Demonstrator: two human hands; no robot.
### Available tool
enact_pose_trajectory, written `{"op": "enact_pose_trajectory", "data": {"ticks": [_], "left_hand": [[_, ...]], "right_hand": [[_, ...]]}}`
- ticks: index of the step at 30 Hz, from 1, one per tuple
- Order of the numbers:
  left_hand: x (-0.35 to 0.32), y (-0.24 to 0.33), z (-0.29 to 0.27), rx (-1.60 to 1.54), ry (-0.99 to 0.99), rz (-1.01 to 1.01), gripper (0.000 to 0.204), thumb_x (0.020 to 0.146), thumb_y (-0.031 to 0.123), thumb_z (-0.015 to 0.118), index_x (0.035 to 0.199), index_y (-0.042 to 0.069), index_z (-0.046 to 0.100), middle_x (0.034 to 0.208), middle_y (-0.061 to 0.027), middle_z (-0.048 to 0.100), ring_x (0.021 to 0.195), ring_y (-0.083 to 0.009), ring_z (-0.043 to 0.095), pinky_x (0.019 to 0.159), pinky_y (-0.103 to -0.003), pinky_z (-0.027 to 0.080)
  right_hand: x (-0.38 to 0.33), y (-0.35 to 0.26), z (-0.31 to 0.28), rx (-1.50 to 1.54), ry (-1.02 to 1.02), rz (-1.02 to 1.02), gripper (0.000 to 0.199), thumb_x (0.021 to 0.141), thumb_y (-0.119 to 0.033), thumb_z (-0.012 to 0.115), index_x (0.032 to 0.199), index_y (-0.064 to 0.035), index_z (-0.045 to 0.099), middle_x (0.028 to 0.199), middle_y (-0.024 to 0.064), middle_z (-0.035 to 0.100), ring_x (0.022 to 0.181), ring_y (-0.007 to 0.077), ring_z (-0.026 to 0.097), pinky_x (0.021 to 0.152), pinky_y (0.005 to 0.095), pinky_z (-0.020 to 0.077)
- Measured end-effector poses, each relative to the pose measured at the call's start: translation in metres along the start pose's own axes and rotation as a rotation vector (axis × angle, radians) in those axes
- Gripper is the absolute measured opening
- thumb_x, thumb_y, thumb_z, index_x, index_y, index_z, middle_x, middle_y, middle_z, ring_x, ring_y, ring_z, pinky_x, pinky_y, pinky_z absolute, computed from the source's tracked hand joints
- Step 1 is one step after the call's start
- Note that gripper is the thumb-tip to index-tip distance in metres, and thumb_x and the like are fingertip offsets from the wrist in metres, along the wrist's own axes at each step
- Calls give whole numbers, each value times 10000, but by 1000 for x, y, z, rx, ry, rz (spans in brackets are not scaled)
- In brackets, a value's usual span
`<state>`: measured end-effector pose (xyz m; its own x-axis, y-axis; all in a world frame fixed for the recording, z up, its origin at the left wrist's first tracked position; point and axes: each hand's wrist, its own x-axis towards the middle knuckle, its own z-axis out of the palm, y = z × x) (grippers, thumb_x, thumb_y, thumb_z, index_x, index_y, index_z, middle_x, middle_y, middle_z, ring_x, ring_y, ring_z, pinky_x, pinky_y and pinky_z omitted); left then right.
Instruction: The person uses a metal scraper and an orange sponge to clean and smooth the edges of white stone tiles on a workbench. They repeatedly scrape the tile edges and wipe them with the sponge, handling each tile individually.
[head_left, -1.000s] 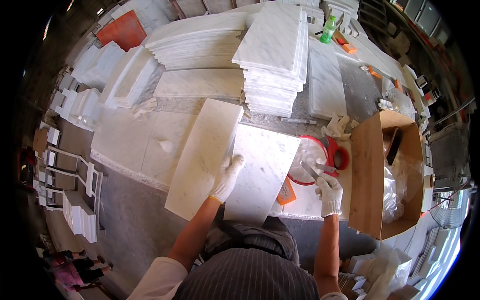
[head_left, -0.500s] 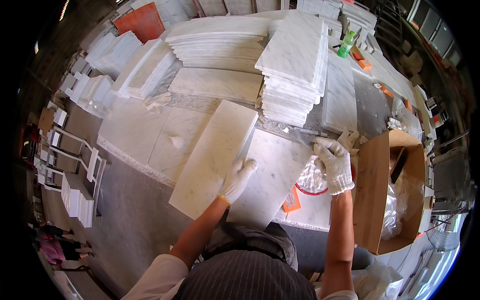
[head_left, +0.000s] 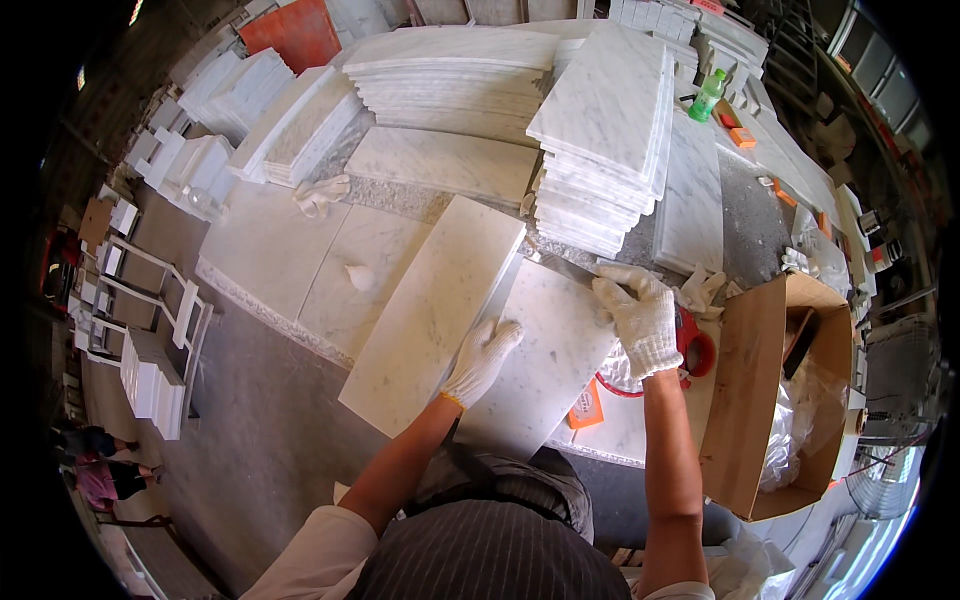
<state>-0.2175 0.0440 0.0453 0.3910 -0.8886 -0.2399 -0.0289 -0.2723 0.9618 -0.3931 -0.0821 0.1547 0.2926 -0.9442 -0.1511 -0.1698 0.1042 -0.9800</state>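
Two long white marble slabs lie side by side on the work table in front of me. My left hand (head_left: 482, 360), in a white knit glove, rests flat on the near slab (head_left: 545, 375), close to the seam with the left slab (head_left: 430, 310). My right hand (head_left: 640, 315), also gloved, grips the far right corner of the near slab, its fingers curled over the edge. Under that slab's right side shows a red ring-shaped tool (head_left: 695, 350) and an orange tag (head_left: 585, 408).
A tall stack of marble tiles (head_left: 605, 150) stands just beyond my right hand, with more stacks (head_left: 450, 75) behind. An open cardboard box (head_left: 775, 400) is at the right. A green bottle (head_left: 707, 95) stands at the back. White racks (head_left: 150, 330) stand on the floor at left.
My right hand has moved up from the red tool to the far corner of the near slab. The view has shifted, and the left hand stays on the slab.
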Motion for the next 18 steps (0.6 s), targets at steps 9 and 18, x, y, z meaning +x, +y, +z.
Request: {"op": "enact_pose_trajectory", "data": {"ticks": [9, 18], "left_hand": [[1, -3, 1, -26, 12, 27, 284, 917, 298, 609, 935, 15, 620, 829, 2, 557, 795, -87, 485, 742, -268, 426], [2, -5, 1, -48, 2, 23, 284, 918, 307, 607, 926, 24, 615, 811, 11, 541, 785, -81, 473, 733, -262, 421]], "right_hand": [[2, 9, 6, -13, -9, -101, 185, 863, -93, 673, 994, 37, 680, 769, 49, 652, 577, 71, 563, 533, 229, 469], [0, 7, 8, -22, 5, -103, 183, 867, -97, 674, 994, 35, 676, 790, 55, 655, 571, 76, 564, 535, 234, 471]]}}
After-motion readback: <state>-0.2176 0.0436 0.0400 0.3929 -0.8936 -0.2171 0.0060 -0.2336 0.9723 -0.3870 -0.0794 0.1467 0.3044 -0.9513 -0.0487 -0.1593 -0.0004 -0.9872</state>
